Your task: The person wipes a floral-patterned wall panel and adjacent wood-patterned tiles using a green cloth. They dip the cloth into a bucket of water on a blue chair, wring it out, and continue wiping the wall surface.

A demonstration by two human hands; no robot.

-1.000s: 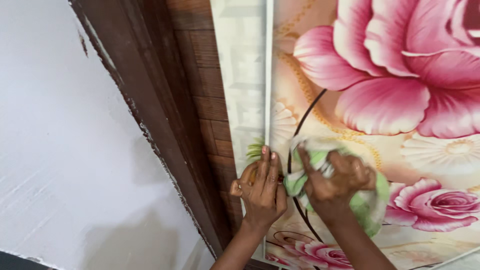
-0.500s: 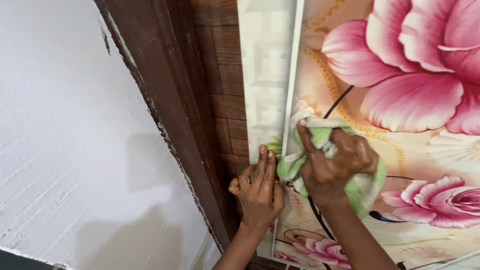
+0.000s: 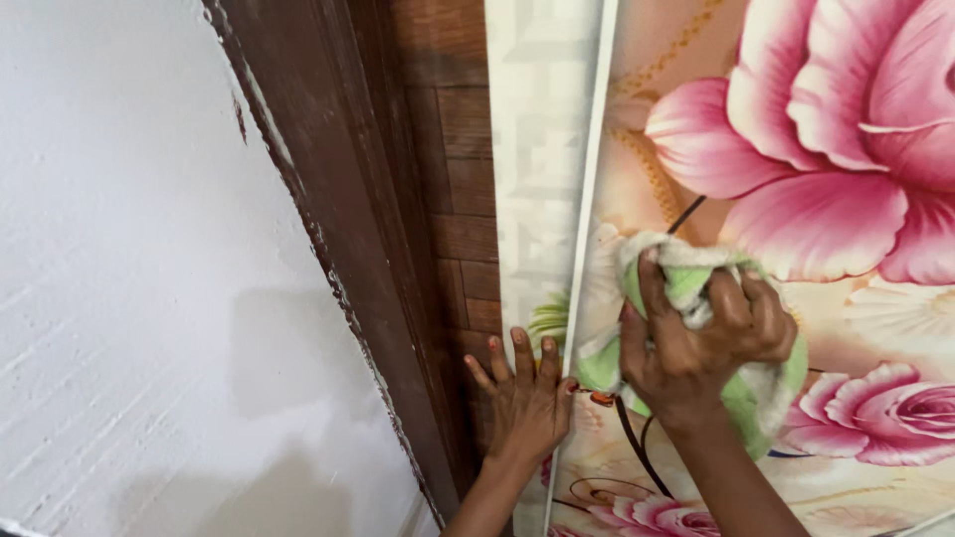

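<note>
Head view: right hand (image 3: 696, 343) grips a green cloth (image 3: 696, 283) — half hidden — while left hand (image 3: 522, 398) lies flat, fingers spread.

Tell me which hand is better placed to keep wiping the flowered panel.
Right, probably. The right hand grips the green cloth against the flowered panel. The left hand lies flat and empty by the panel's edge.
</note>
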